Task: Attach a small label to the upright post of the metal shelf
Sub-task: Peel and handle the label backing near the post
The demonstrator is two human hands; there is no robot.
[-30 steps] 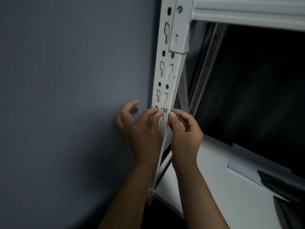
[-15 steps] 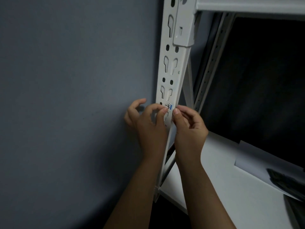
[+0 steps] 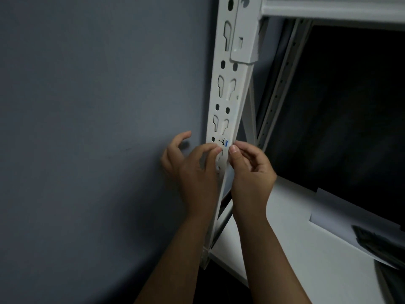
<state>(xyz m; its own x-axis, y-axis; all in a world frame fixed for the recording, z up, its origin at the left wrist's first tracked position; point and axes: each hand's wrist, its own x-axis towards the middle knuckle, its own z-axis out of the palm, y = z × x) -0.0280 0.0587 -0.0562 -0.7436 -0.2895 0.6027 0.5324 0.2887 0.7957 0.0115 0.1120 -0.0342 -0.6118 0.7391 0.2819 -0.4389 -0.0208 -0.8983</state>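
Head view
Post: white metal upright, slightly tilted in the frame, punched with keyhole slots and round holes; stands just beside the grey wall.
Label: small white tag with black handwriting and a blue stripe along its right edge; lies on the front face of the post, below the third pair of keyhole slots, between the two hands.
Left hand: fingers curled, fingertips touching the label's lower left edge and the post face; thumb held away toward the wall. Whether it pinches the label or only presses it cannot be told.
Right hand: fingers curled, thumb tip set against the label's lower right corner at the blue stripe; index finger bent just above the thumb. Grip on the label edge cannot be confirmed.
Beam: white horizontal member, hooked into the post at the top by a bracket.
Shelf: white board below the hands, right of the post.
Sheet: pale paper lying on the shelf at the right, with a dark object on it; the object cannot be identified.
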